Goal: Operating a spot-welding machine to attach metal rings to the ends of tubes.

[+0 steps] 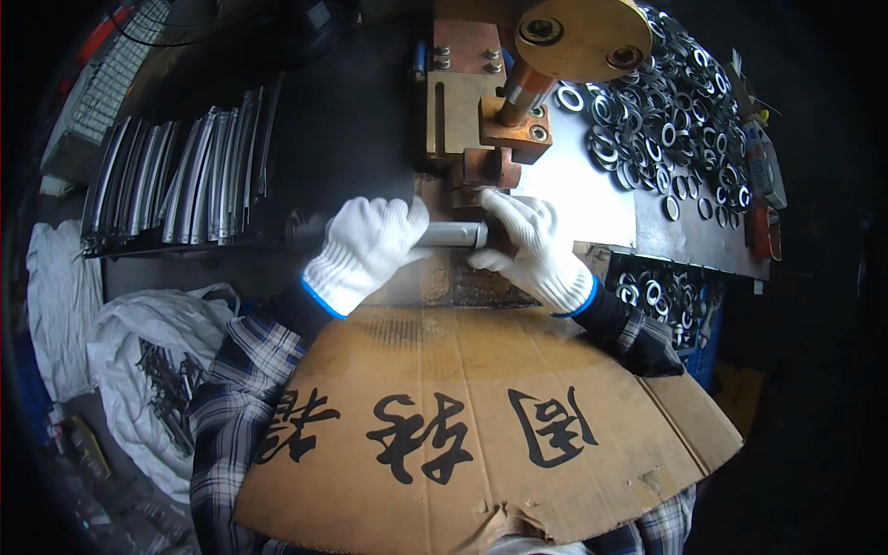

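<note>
A long grey metal strip (450, 234) lies level across in front of the copper electrodes (491, 168) of a welding machine. My left hand (366, 242), in a white knit glove with a blue cuff, is closed around its middle, and the strip's blurred left end sticks out past the hand. My right hand (538, 248), gloved alike, has its fingers curled at the right end, just below the electrodes. Something dark and rounded, perhaps a ring, shows between those fingers; I cannot make out what it is.
Rows of long metal strips (208, 176) stand on the dark bench at left. Many metal rings (680, 129) are heaped at right, more in a blue bin (708, 319) below. Cardboard (481, 370) covers my lap. A white sack (139, 324) holds metal pieces. The machine's brass head (583, 37) overhangs.
</note>
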